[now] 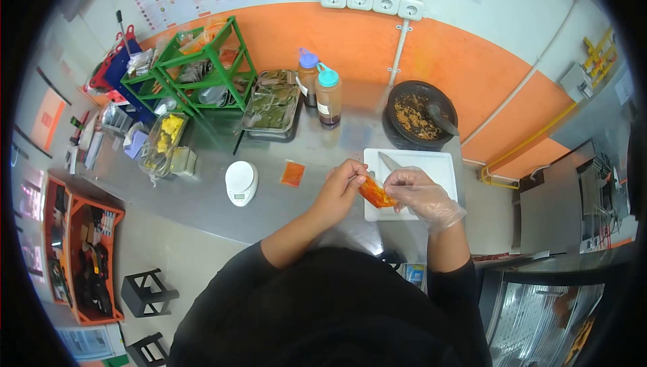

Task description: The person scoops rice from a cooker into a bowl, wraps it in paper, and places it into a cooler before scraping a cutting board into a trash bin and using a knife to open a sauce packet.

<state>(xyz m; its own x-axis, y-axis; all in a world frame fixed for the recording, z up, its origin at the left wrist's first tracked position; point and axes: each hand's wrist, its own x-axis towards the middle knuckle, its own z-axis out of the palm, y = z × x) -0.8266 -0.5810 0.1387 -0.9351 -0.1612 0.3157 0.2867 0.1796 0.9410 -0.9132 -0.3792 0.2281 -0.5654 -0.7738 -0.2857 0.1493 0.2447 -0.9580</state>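
Note:
Between my two hands, above the white cutting board (441,165), is a small clear plastic packet of orange-red paste (376,194). My bare left hand (339,188) pinches its left upper edge. My right hand (421,196), in a clear plastic glove, has its fingers closed on the packet's right side. Behind my hands a knife (389,161) lies on the board, its handle partly hidden. A similar flat orange-red packet (292,173) lies on the steel table to the left, beside a white kitchen scale (241,183).
A dark stone mortar (397,138) of crumbly brown mix stands behind the board. Two bottles (329,97), a tray of leaf-wrapped parcels (269,107) and a green rack (219,64) line the back. Yellow pieces fill a container (168,134) at left.

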